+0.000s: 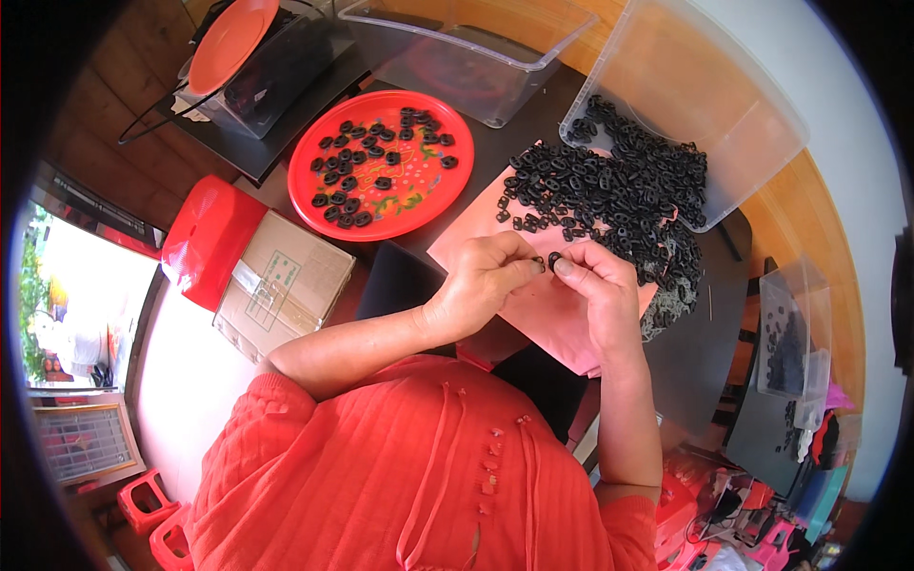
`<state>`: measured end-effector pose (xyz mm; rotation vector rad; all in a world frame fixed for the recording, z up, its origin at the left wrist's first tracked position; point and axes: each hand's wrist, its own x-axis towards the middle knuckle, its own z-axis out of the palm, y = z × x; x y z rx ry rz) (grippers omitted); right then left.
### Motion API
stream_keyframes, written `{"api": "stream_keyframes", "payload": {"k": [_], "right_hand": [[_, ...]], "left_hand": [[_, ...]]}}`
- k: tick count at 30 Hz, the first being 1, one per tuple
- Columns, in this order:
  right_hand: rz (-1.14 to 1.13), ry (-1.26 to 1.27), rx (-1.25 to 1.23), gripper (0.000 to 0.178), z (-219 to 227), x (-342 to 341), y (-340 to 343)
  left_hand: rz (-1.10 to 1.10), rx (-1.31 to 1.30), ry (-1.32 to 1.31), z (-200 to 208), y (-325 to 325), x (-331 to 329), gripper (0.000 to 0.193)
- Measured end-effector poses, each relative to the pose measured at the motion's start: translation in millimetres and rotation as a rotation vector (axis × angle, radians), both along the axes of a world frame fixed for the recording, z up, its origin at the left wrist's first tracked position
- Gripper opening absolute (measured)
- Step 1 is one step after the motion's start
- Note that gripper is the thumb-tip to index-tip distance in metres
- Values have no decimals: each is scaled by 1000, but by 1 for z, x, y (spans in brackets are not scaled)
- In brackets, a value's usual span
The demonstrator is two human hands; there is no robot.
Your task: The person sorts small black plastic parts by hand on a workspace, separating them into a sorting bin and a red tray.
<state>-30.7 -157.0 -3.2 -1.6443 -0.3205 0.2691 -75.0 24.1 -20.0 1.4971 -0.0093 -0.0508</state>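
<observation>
Above the near part of a pink sheet point(562, 328), my two hands are held close together. My left hand point(481, 285) is closed in a pinch on a tiny dark piece at its fingertips, mostly hidden. Between thumb and forefinger, my right hand point(602, 284) grips a small black oval piece point(554, 259). Just beyond the hands spreads a heap of black two-holed plastic pieces point(609, 181), running into a tipped clear bin point(705, 95). To the left, a round red tray point(307, 181) with a printed pattern carries several similar black pieces.
Greyish loose bits point(671, 295) lie at the heap's right side. A clear box point(457, 48) stands at the back of the dark table point(700, 381). Left of the table are a cardboard box point(286, 281) and a red stool point(205, 238). An orange plate point(233, 43) leans at the back left.
</observation>
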Motion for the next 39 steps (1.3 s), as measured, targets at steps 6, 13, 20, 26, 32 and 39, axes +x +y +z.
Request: {"api": "stream_keyframes", "payload": {"k": [6,13,20,26,32,39], "right_hand": [[55,-22,-51,13,3,1,-3],[91,-256,-184,10,4,-1,-1],[123,-131,-89,9,0,0,-4],[199,91,16,9,8,6,-10],[253,255,90,10,12,5,-14],[197,255,127,12,6,-5,-13]], "left_hand": [[-23,26,-28,-4,2,-1,16],[-51,-45,25,0,0,-3,15],[-51,-68,-62,-5,-2,-6,14],[-89,-417,-57,-11,-4,-2,26],[-215,-372,-104,-3,0,-2,34],[-215,-244,-218,-11,2,2,38]]}}
